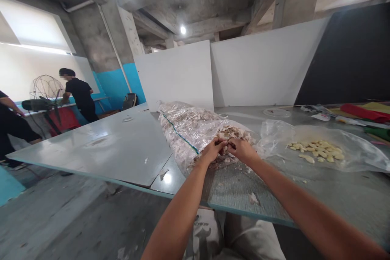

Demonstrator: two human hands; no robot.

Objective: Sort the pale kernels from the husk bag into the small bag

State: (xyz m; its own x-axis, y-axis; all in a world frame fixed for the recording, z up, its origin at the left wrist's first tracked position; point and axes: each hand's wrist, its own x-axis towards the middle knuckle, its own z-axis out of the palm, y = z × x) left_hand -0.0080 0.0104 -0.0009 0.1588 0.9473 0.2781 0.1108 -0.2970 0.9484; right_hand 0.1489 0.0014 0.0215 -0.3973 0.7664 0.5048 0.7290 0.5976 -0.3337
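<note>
My left hand (pixel 215 148) is closed, its fingers bent together at the mouth of a large clear plastic bag (pixel 189 124). Brown and pale flaky scraps (pixel 233 133) spill from this bag onto the table. My right hand (pixel 240 149) is also closed, its fingertips meeting those of my left over the scraps. What the fingers pinch is too small to make out. To the right, pale yellow pieces (pixel 323 149) that look like peeled cloves lie on a second clear plastic bag (pixel 362 152).
The grey table (pixel 122 150) runs far to the left, with loose flakes near its front edge. Red cloth (pixel 364 111) and other items lie at the back right. White panels (pixel 262 65) stand behind. Two people in dark clothes (pixel 81 95) are at the far left near a fan.
</note>
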